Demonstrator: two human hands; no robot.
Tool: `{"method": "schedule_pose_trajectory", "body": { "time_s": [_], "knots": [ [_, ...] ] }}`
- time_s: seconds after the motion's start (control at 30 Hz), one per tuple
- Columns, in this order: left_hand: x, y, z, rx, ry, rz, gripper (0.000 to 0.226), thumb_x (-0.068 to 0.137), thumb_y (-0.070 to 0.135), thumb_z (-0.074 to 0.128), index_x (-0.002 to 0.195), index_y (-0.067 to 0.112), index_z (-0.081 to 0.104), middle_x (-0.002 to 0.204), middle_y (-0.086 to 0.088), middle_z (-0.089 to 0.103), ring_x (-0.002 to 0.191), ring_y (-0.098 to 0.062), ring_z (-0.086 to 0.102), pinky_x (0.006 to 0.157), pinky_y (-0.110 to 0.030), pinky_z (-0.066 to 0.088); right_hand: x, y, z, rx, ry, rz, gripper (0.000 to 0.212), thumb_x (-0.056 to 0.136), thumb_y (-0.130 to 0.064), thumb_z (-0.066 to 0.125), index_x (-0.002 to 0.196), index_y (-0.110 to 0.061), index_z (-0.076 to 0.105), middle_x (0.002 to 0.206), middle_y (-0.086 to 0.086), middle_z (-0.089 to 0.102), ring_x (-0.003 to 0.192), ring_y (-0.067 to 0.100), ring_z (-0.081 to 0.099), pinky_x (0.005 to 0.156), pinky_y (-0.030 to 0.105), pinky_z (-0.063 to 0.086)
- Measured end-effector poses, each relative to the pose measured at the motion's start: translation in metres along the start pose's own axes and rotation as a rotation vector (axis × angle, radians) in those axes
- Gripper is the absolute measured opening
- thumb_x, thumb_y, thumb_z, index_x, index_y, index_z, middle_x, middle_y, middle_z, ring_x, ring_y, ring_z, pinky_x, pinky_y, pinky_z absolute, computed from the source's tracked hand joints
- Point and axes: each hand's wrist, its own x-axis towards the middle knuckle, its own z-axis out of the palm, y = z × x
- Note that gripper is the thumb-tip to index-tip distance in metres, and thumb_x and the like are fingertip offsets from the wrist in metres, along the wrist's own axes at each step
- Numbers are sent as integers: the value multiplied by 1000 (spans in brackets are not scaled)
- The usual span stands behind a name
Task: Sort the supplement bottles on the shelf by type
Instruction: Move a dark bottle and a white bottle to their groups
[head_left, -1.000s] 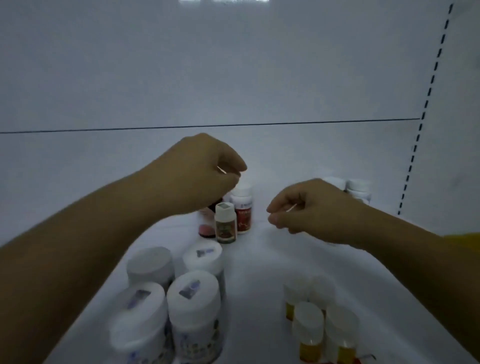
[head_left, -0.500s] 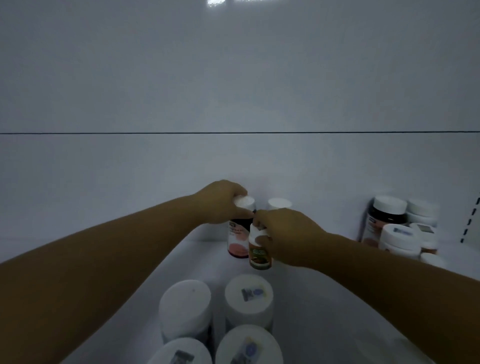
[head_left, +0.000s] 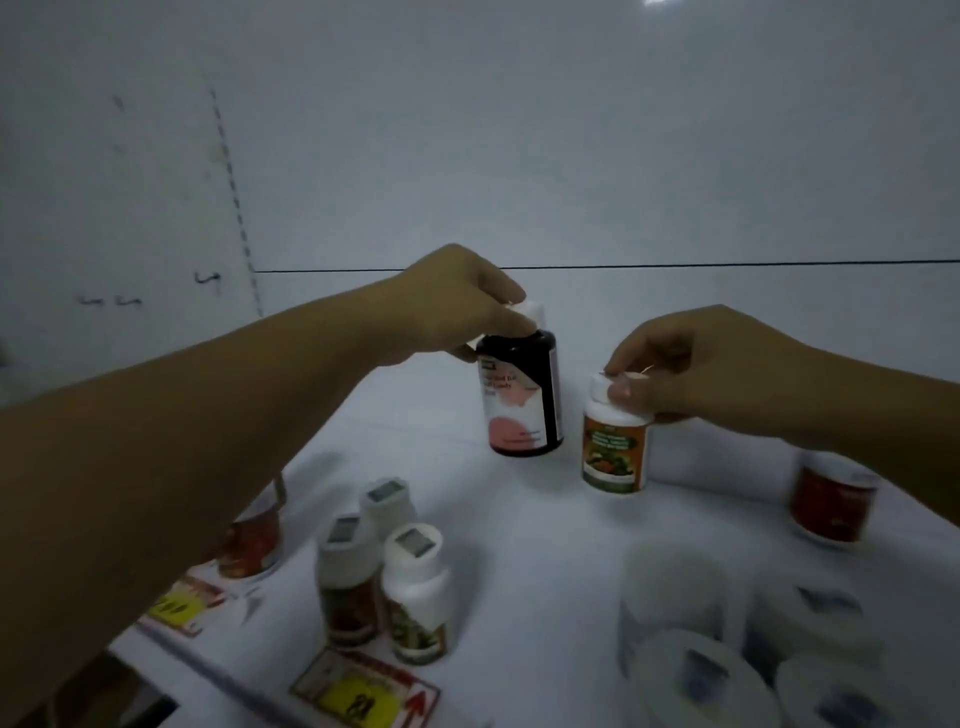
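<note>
My left hand (head_left: 457, 306) grips the white cap of a dark bottle (head_left: 522, 400) with a white and pink label, held upright just above the white shelf (head_left: 519, 530). To its right, my right hand (head_left: 691, 364) pinches the cap of a small white bottle (head_left: 615, 447) with a green and orange label, also upright over the shelf. Whether either bottle touches the shelf I cannot tell.
Three small white-capped bottles (head_left: 410, 587) stand at the front centre. Several large white-lidded jars (head_left: 727, 634) crowd the front right. A red-labelled bottle (head_left: 831, 499) stands under my right forearm. Another bottle (head_left: 249, 540) sits partly hidden behind my left forearm. Price tags (head_left: 363, 696) line the front edge.
Both hands have carried their bottles leftwards along the shelf, and the view has swung left. The two bottles, close together before, are now further apart.
</note>
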Motion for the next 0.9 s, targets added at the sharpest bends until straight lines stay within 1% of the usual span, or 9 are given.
{"method": "schedule_pose_trajectory", "body": {
  "time_s": [0.2,0.33,0.43,0.5,0.57,0.63,0.73,0.83,0.9],
  "knots": [
    [-40,-58,-82,41,62,-27,20,77,16,71,97,19,70,99,1,71,88,-13,67,66,-27,60,38,-49,59,58,-87,-99,9,72,-25,73,80,-25,70,77,-12,73,71,7,70,62,21,58],
    [-45,-108,-131,20,112,-25,33,77,17,71,110,14,65,101,4,68,88,-11,67,66,-23,59,80,-78,110,32,-71,-78,11,72,-23,74,81,-25,69,76,-15,72,70,5,69,63,22,57],
    [-42,-151,-165,-37,140,-29,30,77,15,71,106,17,66,97,6,68,86,-11,66,67,-24,60,117,-102,151,15,-83,-71,11,73,-22,74,82,-25,69,77,-12,72,71,6,69,65,24,58],
    [-37,-178,-183,-57,142,-31,31,76,14,72,106,17,66,98,4,68,88,-14,66,72,-29,59,139,-116,175,-6,-77,-77,12,72,-22,74,81,-26,68,77,-9,72,71,5,68,64,22,57],
    [-30,-199,-198,-71,124,-28,27,75,14,72,101,19,67,98,4,68,88,-14,67,73,-30,60,158,-126,193,-11,-59,-66,13,72,-23,74,82,-27,67,78,-9,71,71,4,67,62,20,56],
    [-23,-215,-209,-93,96,-28,22,76,14,72,97,21,68,97,5,69,86,-13,67,70,-27,60,173,-132,205,-25,-48,-45,12,72,-24,74,81,-28,67,78,-10,70,70,2,66,59,16,54],
    [-13,-235,-219,-110,80,-42,30,76,14,72,106,15,66,101,3,68,88,-15,67,69,-27,60,190,-135,214,-45,-25,-39,12,71,-24,75,80,-29,67,76,-11,71,69,0,66,54,12,51],
    [-7,-249,-226,-102,89,-53,34,75,16,72,109,14,65,105,-1,68,89,-17,67,71,-31,60,201,-137,218,-8,28,-50,10,71,-23,75,78,-27,69,74,-12,72,67,2,67,57,16,53],
    [-6,-257,-231,-48,94,-60,37,74,20,72,110,18,63,105,0,65,88,-16,65,70,-30,59,207,-140,221,13,41,-66,10,71,-22,75,78,-26,69,75,-14,72,68,4,68,59,18,54]
  ]
}}
